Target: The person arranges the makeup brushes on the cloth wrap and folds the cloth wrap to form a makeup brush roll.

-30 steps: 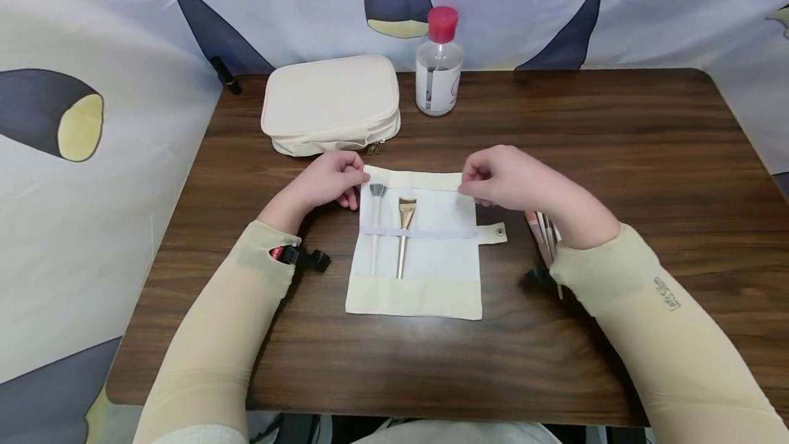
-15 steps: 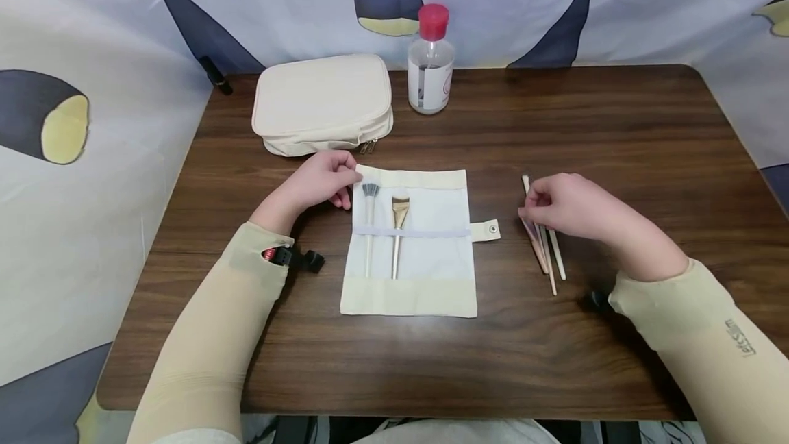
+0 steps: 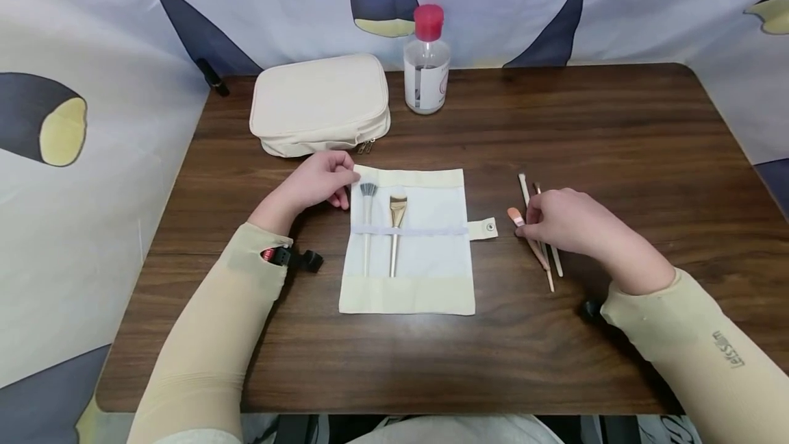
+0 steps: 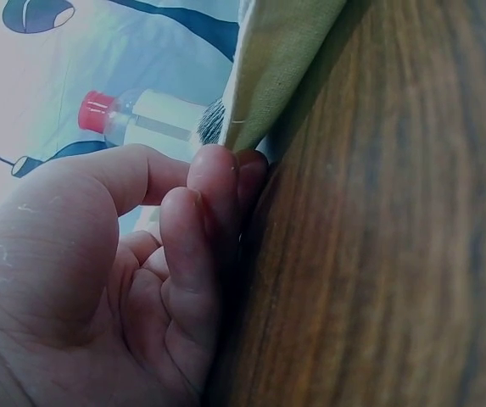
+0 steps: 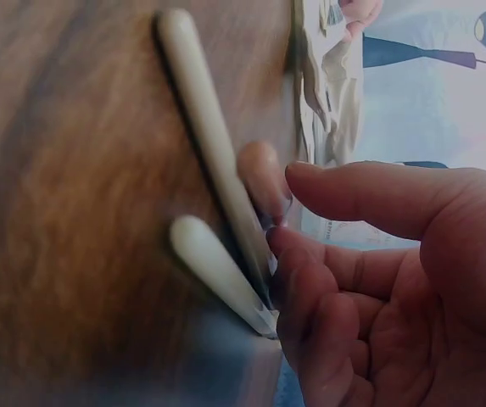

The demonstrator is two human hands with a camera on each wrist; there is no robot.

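Observation:
A cream fabric brush roll [image 3: 407, 297] lies unrolled, white lining up. Tucked under its lilac elastic band are a grey-bristled makeup brush [image 3: 368, 225] and a gold flat brush [image 3: 397, 225]. At the roll's upper left corner, my left hand [image 3: 323, 180] pinches the cloth edge between thumb and fingers; the left wrist view shows the same grip on the edge [image 4: 268, 85]. To the right, my right hand [image 3: 570, 221] has thumb and fingertips around an orange-tipped makeup brush [image 3: 515, 216]. Beside it lie slim brushes, including one with a pale tip [image 3: 523, 187], partly covered by the hand.
A cream zipped case [image 3: 320, 105] stands at the back left, close behind my left hand. Right of it is a clear bottle [image 3: 427, 77] with a red cap. The roll's snap strap [image 3: 483, 229] sticks out toward the loose brushes. A black clip [image 3: 211, 77] sits at the table's back left corner.
My right hand has left the roll's upper right corner and moved right, then slightly down onto the loose brushes. The left hand keeps its place on the roll. The view shifts slightly.

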